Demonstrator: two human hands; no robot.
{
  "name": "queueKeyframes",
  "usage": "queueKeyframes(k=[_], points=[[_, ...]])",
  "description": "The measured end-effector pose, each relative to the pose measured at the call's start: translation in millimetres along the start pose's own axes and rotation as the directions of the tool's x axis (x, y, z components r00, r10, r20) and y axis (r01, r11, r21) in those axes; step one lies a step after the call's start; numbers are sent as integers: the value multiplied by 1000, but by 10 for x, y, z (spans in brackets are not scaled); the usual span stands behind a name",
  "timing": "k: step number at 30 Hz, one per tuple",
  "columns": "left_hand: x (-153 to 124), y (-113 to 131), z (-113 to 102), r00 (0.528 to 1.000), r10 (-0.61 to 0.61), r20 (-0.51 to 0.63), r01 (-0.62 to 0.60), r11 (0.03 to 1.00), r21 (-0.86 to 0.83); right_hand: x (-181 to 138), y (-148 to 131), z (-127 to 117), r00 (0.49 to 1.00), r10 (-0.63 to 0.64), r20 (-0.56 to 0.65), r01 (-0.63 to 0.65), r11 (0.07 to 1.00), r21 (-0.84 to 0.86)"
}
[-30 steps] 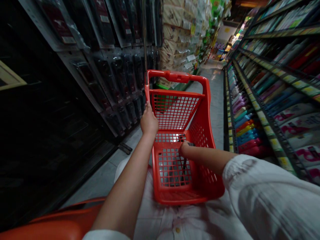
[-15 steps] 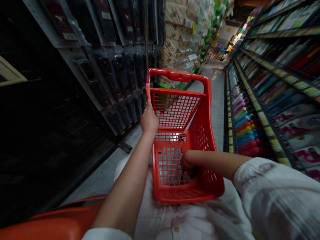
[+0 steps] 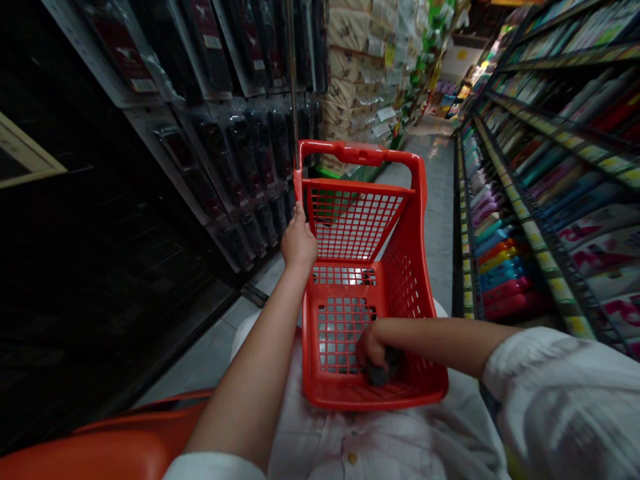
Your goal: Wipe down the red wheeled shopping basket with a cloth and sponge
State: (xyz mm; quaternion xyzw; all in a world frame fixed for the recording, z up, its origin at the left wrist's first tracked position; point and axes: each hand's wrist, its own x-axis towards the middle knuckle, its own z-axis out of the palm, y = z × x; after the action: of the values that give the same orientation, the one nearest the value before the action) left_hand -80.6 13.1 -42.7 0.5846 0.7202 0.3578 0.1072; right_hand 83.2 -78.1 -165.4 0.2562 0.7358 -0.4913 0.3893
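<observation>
A red plastic shopping basket with mesh walls and a raised handle stands against my lap, its opening facing me. My left hand is closed on the basket's left rim, fingers pointing toward the handle. Inside the basket, low on the right, my right hand is closed around a dark grey cloth. The cloth is bunched up against the basket floor, and the hand partly covers it.
Packaged dark goods hang on a rack at the left. Shelves with colourful packs line the right, and a tiled aisle runs between. Beige packs are stacked ahead. Something orange sits at the lower left.
My right hand has moved slightly toward me inside the basket, and more of the dark grey cloth shows below it. My left hand stays on the rim.
</observation>
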Motion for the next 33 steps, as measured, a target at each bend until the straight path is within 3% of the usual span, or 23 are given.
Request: queueKeyframes(k=[2,6,9,12,15,18,21,23,27,33], points=[[11,8,21,1000,14,1,-14,1000,-1,2,-181,-34,998,56,-36,-51,990,129],[40,6,60,999,48,0,-48,999,0,-13,-609,8,929,151,-337,-37,946,322],[52,3,63,998,69,-4,-69,998,13,-240,-706,103,942,85,-324,16,955,295],[59,20,58,997,75,-11,-74,997,28,-617,-570,139,967,-57,-249,114,969,220],[91,60,78,998,68,-12,-67,997,45,-849,-424,118,970,-51,-237,94,980,177],[173,91,125,998,70,-4,-70,996,57,-762,-436,86,946,-44,-322,146,943,300],[304,80,167,997,78,14,-79,994,81,-528,-571,34,878,-52,-475,296,840,454],[399,52,179,996,85,31,-88,991,100,-445,-646,-17,835,-48,-549,350,816,460],[534,-6,178,994,94,47,-99,989,114,-614,-582,-121,849,-94,-520,340,850,402],[533,-27,210,997,79,19,-80,993,82,-1190,-283,-205,932,-85,-352,161,968,193]])
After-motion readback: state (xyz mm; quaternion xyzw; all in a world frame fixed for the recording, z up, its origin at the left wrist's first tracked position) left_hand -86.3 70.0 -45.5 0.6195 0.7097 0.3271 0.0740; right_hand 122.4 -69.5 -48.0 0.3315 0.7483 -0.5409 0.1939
